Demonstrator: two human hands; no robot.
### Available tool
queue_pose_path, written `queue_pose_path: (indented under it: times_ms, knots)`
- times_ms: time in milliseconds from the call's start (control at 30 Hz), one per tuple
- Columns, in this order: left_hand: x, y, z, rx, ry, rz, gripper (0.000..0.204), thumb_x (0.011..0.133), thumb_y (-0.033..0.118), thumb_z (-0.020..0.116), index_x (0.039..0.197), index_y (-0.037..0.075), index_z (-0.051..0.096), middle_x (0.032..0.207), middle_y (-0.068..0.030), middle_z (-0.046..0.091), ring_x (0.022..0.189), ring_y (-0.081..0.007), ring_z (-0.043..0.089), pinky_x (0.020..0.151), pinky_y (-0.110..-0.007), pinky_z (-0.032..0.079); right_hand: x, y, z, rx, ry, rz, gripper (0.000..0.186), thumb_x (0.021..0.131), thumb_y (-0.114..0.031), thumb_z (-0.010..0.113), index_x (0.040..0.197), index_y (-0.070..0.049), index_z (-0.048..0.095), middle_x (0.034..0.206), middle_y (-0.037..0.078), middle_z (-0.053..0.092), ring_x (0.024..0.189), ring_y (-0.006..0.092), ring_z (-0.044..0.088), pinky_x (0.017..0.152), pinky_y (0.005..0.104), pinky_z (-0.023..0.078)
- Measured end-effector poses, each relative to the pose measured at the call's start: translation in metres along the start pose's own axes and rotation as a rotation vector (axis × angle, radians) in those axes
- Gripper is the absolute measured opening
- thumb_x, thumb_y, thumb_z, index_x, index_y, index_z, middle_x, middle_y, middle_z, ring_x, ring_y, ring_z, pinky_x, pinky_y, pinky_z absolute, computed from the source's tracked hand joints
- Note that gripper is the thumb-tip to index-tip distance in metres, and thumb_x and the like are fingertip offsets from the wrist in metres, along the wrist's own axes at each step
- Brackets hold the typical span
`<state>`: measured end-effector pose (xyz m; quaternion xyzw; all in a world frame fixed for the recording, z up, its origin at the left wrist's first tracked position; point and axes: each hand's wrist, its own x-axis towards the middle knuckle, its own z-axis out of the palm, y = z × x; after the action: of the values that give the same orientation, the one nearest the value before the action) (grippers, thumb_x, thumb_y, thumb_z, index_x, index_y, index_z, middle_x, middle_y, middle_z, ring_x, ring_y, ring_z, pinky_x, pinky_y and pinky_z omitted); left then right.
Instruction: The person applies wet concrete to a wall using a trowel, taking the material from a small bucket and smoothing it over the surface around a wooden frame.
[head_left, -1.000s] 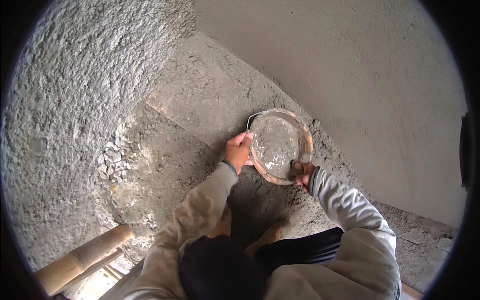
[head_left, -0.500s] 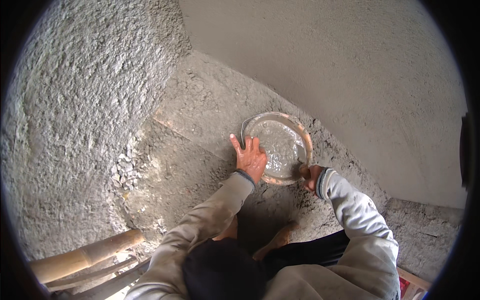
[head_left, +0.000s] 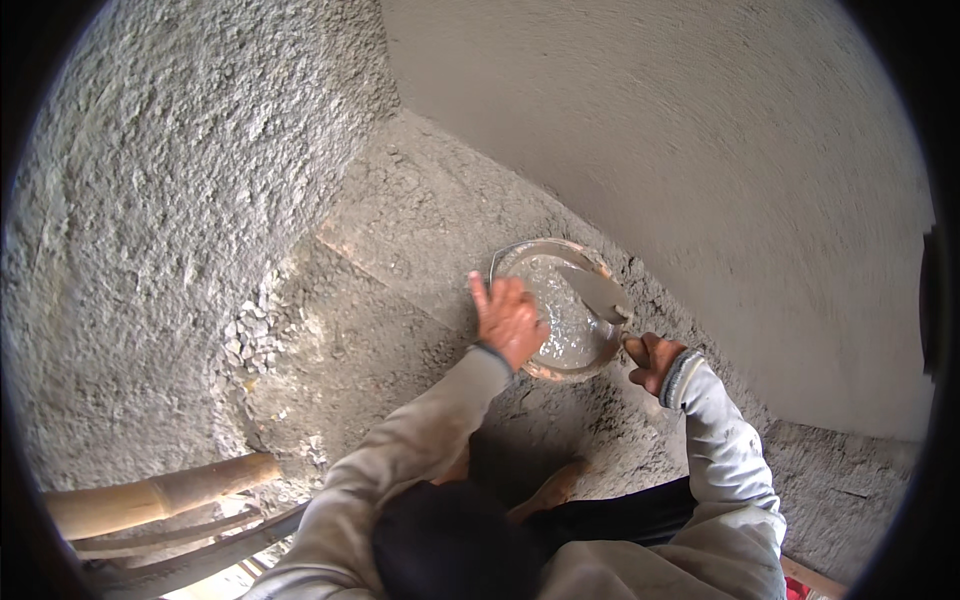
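The left hand (head_left: 510, 318) lies flat with fingers spread on the near left rim of the pan (head_left: 556, 318), gripping nothing. The pan, holding wet grey mix, sits on the rough floor (head_left: 400, 260) by the plastered wall (head_left: 700, 150). The right hand (head_left: 655, 362) is closed around the handle of a trowel (head_left: 596, 292), whose blade lies over the mix.

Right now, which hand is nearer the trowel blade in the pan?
Right. The right hand grips the trowel just below its blade; the left hand rests on the pan's opposite rim, across the wet mix.
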<state>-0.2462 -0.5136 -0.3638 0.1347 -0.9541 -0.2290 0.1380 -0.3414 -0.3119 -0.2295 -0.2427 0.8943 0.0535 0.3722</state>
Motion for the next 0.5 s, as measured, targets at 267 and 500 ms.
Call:
queue_pose_path:
  times_ms: [267,500]
  knots:
    - [-0.105,-0.13,-0.154,0.83,0.129,-0.643,0.06,0.062,0.013,0.072,0.117,0.003,0.05,0.12,-0.0156,0.047,0.112,-0.0309,0.045,0.098,-0.056,0.025,0.03,-0.009,0.051,-0.14,-0.019,-0.018,0.028,0.079,-0.017,0.061,0.102,-0.002,0.052,0.08,0.017,0.062,0.068,0.0281,0.062,0.061,0.0384,0.052]
    - [-0.072,-0.084,-0.083,-0.354,0.103,-0.351,0.024,0.083,0.019,0.064,0.095,-0.001,0.063,0.079,-0.0153,0.065,0.07,-0.0232,0.062,0.063,-0.032,0.049,0.011,0.001,-0.026,-0.411,-0.095,-0.109,0.024,0.08,-0.013,0.059,0.1,-0.002,0.053,0.073,0.013,0.06,0.06,0.0231,0.058,0.054,0.0359,0.05]
